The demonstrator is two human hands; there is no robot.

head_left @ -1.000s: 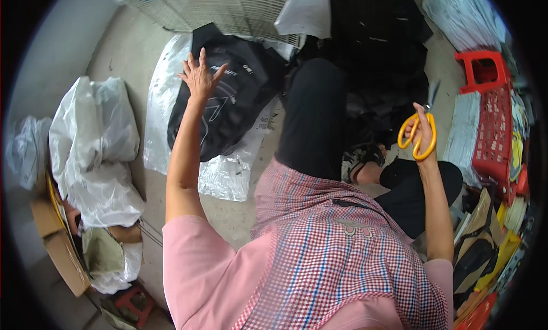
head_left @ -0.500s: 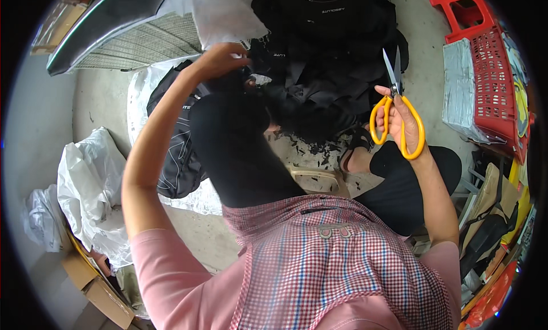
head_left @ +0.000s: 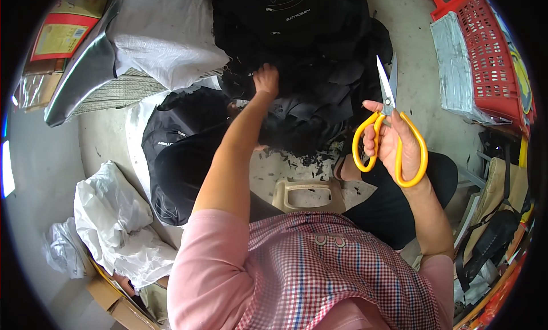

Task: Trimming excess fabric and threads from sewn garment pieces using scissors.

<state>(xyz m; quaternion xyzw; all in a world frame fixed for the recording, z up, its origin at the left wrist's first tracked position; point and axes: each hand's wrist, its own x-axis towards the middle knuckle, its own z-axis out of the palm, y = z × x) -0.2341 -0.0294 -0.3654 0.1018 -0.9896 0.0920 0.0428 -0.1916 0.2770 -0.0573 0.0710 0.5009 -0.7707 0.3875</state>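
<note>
My right hand [head_left: 393, 150] is closed on a pair of scissors [head_left: 388, 101] with large yellow handles. Their blades point away from me, a little apart, and hang over the right side of a heap of black fabric pieces [head_left: 319, 81]. Stretched forward, my left hand [head_left: 266, 80] rests on the heap with its fingers curled down on the black fabric; the fingertips are partly hidden. Beyond it lies a black bag panel [head_left: 308, 30] with white lettering and pale lines. Beside my left leg lies a black backpack [head_left: 171, 121] on white sheeting.
At upper left, a white sack [head_left: 165, 39] covers part of a wire-mesh rack [head_left: 114, 93]. White plastic bags [head_left: 111, 216] lie at left. A red basket [head_left: 485, 67] stands at right. Black scraps litter the floor around a beige plastic stool [head_left: 308, 198] between my legs.
My left hand has moved right and down from beside the white sack onto the black fabric. The scissors stay in my right hand. The view has shifted, showing more of the stool.
</note>
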